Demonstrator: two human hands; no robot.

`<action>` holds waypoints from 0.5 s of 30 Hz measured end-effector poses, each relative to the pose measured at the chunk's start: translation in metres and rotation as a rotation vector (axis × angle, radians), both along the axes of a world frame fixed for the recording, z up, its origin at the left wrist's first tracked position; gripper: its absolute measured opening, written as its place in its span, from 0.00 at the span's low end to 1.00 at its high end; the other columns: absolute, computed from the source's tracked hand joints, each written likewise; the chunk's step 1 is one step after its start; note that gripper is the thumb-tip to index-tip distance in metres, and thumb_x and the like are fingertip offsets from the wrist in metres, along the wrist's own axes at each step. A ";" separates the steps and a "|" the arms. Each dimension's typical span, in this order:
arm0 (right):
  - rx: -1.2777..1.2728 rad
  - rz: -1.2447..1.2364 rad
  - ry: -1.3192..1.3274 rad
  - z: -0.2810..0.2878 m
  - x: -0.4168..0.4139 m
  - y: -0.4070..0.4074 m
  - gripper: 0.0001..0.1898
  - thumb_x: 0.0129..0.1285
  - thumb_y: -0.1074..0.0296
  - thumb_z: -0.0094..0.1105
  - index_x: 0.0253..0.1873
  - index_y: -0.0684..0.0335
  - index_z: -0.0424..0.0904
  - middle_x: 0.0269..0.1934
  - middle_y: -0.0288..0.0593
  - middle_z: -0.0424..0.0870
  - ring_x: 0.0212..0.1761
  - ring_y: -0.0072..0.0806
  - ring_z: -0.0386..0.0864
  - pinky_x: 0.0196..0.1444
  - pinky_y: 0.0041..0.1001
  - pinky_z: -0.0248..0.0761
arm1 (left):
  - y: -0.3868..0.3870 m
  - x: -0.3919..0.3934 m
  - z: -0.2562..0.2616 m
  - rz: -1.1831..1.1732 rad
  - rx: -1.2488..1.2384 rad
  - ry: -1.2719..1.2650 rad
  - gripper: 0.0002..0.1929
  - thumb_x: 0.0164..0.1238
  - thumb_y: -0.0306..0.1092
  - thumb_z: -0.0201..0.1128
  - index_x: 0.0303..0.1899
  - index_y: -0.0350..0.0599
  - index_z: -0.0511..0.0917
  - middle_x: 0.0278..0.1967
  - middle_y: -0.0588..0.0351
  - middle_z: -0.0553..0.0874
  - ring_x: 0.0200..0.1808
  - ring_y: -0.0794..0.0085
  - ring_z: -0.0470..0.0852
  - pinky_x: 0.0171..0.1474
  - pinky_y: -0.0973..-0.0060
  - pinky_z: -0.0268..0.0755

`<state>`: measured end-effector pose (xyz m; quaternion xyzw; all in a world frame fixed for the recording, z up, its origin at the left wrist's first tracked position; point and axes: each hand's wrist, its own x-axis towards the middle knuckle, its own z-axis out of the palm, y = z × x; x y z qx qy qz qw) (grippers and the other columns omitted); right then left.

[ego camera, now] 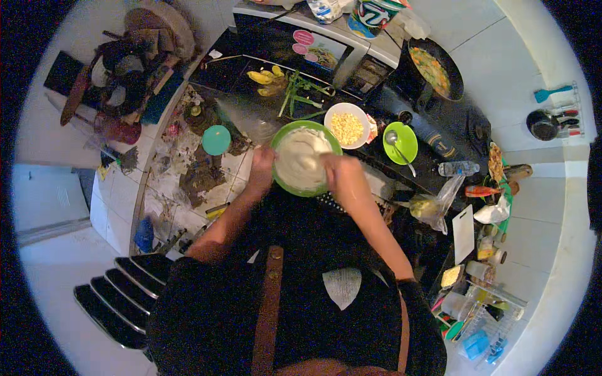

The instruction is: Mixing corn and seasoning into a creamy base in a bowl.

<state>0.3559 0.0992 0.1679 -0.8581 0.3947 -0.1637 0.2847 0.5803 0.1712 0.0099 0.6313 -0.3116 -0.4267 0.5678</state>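
A green bowl (307,187) of pale, wet batter (296,160) is held in front of my body. My left hand (264,161) grips the bowl's left rim. Blurred by motion, my right hand (342,169) is closed at the bowl's right side, over the batter; the tool in it is too hidden and smeared to name. Just beyond the bowl to the right stands a white bowl (335,141) with yellow corn kernels (347,128). Farther right, a lime-green bowl (407,141) has a metal ladle (400,150) resting in it.
Spring onions (296,96) and bananas (269,80) lie before a microwave oven (291,42). A frying pan with vegetables (430,70) stands at the back right. On the right are a water bottle (458,168), a plastic bag (435,207) and a white cutting board (463,234). A turquoise lid (216,140) lies left.
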 end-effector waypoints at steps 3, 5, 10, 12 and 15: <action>-0.027 -0.205 0.092 0.034 0.026 -0.010 0.07 0.65 0.76 0.58 0.43 0.70 0.85 0.34 0.66 0.83 0.37 0.62 0.82 0.40 0.47 0.76 | -0.016 0.022 0.011 -0.068 -0.106 -0.121 0.16 0.71 0.42 0.53 0.41 0.35 0.78 0.36 0.50 0.81 0.43 0.63 0.77 0.53 0.65 0.71; 0.020 -0.226 0.149 0.012 0.016 -0.014 0.07 0.66 0.75 0.58 0.43 0.70 0.85 0.32 0.66 0.83 0.33 0.58 0.83 0.37 0.42 0.75 | -0.023 0.031 -0.024 0.039 -0.069 -0.045 0.17 0.70 0.41 0.53 0.45 0.35 0.79 0.40 0.49 0.81 0.44 0.63 0.78 0.54 0.65 0.71; 0.259 -0.159 0.184 0.009 0.017 -0.027 0.14 0.73 0.64 0.56 0.44 0.71 0.85 0.34 0.61 0.85 0.34 0.42 0.85 0.40 0.36 0.75 | -0.032 0.065 -0.035 -0.227 -0.055 0.201 0.23 0.69 0.40 0.52 0.60 0.36 0.76 0.54 0.45 0.80 0.55 0.60 0.77 0.60 0.63 0.69; 0.282 -0.322 0.105 0.007 0.018 -0.045 0.20 0.76 0.57 0.53 0.44 0.71 0.85 0.39 0.60 0.86 0.41 0.46 0.85 0.49 0.39 0.75 | -0.033 0.065 -0.055 -0.140 0.019 0.164 0.27 0.67 0.38 0.52 0.66 0.37 0.73 0.61 0.44 0.77 0.60 0.60 0.75 0.62 0.63 0.69; -0.188 -0.190 0.420 -0.013 0.008 -0.091 0.28 0.60 0.57 0.69 0.64 0.62 0.79 0.58 0.62 0.80 0.62 0.56 0.77 0.66 0.43 0.71 | -0.045 0.078 -0.099 -0.282 0.091 -0.248 0.26 0.64 0.35 0.52 0.63 0.37 0.75 0.58 0.43 0.79 0.61 0.56 0.76 0.63 0.63 0.69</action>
